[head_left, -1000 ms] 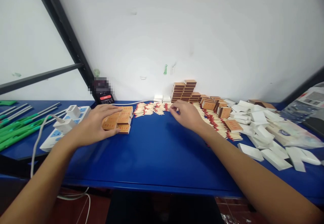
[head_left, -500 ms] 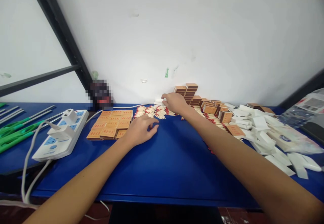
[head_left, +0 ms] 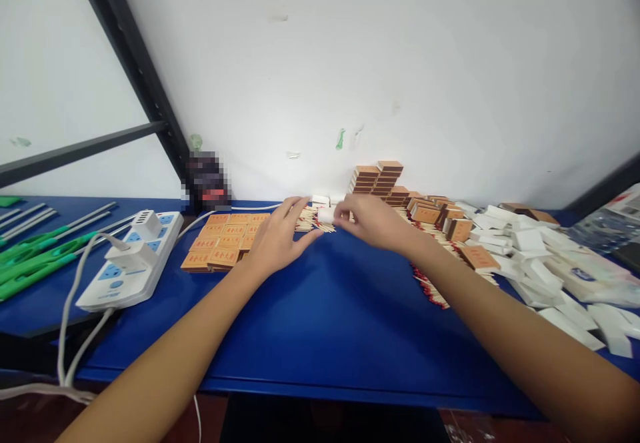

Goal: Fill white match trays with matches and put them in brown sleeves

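My right hand (head_left: 375,219) pinches a small white matchbox tray (head_left: 327,215) above loose matches. My left hand (head_left: 280,239) is open, thumb apart from the fingers, facing the tray across the matches (head_left: 306,221). Its fingers hide part of the match pile. Another white piece (head_left: 321,200) lies behind, near the wall. Left of my left hand, orange matchboxes (head_left: 213,243) lie in rows. Stacked matchboxes (head_left: 384,177) stand behind my right hand, and more red-tipped matches (head_left: 434,289) show beside my right forearm.
A white power strip (head_left: 155,266) with plugs and cables lies left on the blue table (head_left: 320,336). Green-handled tools (head_left: 55,256) are farther left. White trays (head_left: 523,239) are heaped right, near a plastic-wrapped pack (head_left: 575,279). A wall stands behind.
My right hand has drawn back from near the wall, now with a white tray in its fingers. My left hand has moved forward and opened. The view has shifted slightly.
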A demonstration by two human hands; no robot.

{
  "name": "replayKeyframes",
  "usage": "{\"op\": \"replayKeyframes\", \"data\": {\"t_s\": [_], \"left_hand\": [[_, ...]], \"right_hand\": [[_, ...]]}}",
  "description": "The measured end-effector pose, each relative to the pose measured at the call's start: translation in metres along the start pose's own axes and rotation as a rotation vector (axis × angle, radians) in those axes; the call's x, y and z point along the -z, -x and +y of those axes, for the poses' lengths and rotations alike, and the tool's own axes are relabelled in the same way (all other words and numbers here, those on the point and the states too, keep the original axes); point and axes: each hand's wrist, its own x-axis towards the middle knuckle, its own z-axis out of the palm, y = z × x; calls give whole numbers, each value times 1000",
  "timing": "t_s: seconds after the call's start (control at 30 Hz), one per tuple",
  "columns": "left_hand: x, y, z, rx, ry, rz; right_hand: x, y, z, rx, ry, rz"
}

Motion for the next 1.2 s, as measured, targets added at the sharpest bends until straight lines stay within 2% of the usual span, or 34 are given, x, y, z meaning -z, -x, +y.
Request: {"op": "replayKeyframes", "data": {"t_s": [0.07, 0.17, 0.27, 0.4, 0.53, 0.73, 0.9, 1.07, 1.2], "left_hand": [[2, 0, 1, -15, 38, -118], [1, 1, 2, -49, 28, -320], [-2, 2, 4, -65, 18, -392], [-3, 2, 5, -43, 51, -380], [-3, 3, 8, 12, 29, -354], [-9, 6, 11, -14, 34, -374], [-10, 4, 12, -42, 78, -352], [-11, 4, 10, -47, 101, -352], [-14, 4, 6, -22, 79, -340]], "right_hand": [[-8, 22, -7, 80, -163, -94], [-23, 39, -7, 86, -299, -117], [-30, 39, 8, 25, -347, -91], [-33, 32, 41, -115, -99, 108], [-42, 29, 58, -143, 17, 56], [-49, 25, 52, -159, 103, 82], [-48, 22, 50, -156, 134, 25], [-42, 27, 41, -150, 196, -65], [-32, 37, 25, -106, 147, -27]]}}
